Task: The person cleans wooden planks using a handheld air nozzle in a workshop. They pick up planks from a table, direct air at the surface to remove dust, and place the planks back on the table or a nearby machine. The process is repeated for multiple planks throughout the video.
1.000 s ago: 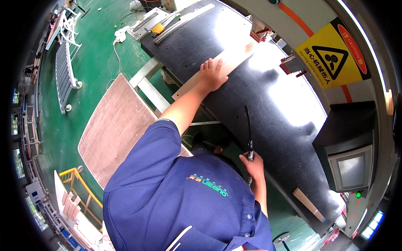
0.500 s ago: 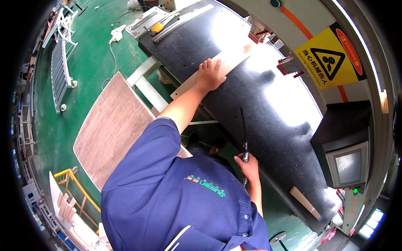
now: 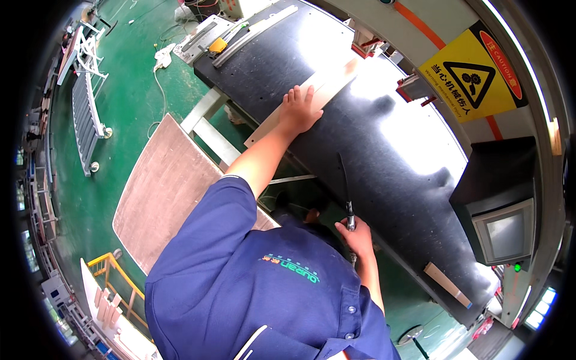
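Observation:
My left hand (image 3: 299, 112) lies flat on a long pale wooden board (image 3: 327, 90), its fingers stretched out. The board rests at a slant on a black machine table (image 3: 384, 192), with one end past the near edge. In my right hand (image 3: 361, 237) is an air blow gun (image 3: 350, 210), gripped at its metal body near the table's front edge. Its long thin dark nozzle points away from me over the tabletop, apart from the board. The lower part of the blow gun is mostly hidden by my fingers.
A short wooden strip (image 3: 447, 285) lies at the table's right end. Metal bars (image 3: 255, 36) sit at its far left corner. The machine frame with a yellow warning sign (image 3: 474, 72) and a screen (image 3: 507, 237) borders the far side. A brown panel (image 3: 165, 192) stands left of me.
The whole view has turned slightly. My left hand keeps its place on the board, and the blow gun's nozzle has tilted a little to the left in my right hand.

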Demonstrator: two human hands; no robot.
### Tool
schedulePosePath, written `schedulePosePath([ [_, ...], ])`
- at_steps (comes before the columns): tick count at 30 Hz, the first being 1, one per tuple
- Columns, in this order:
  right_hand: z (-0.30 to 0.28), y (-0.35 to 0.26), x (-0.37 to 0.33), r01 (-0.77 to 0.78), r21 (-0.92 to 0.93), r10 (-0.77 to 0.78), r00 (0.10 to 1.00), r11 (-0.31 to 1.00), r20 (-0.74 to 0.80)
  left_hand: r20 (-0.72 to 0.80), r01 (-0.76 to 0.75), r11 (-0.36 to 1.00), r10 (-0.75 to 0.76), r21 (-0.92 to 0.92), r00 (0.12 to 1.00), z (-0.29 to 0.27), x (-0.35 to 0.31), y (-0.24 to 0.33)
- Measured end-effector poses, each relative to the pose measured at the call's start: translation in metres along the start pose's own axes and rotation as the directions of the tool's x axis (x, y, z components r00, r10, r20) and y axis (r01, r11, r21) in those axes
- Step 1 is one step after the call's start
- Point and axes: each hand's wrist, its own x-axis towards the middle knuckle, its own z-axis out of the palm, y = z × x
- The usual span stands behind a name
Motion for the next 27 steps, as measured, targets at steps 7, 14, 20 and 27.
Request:
schedulePosePath([
  [7, 0.0, -0.008, 0.008, 0.034, -0.029, -0.034, 0.999, 0.999, 0.011, -0.012, -0.007, 1.0, 0.007, -0.029, 1.0, -0.003, -0.003, 0.004],
  [14, 0.0, -0.006, 0.009, 0.017, -0.021, -0.017, 1.0, 1.0, 0.011, 0.001, 0.008, 1.0, -0.008, -0.015, 1.0, -0.003, -0.003, 0.005],
  [20, 0.002, -0.006, 0.008, 0.05, -0.064, -0.049, 0.999, 0.997, 0.016, 0.02, 0.02, 1.0, -0.02, 0.006, 1.0, -0.001, -0.001, 0.006],
  [27, 0.005, 0.0, 0.005, 0.05, -0.085, -0.05, 0.999, 0.995, 0.002, 0.016, 0.03, 0.999, -0.029, -0.021, 0.999, 0.0, -0.001, 0.006],
])
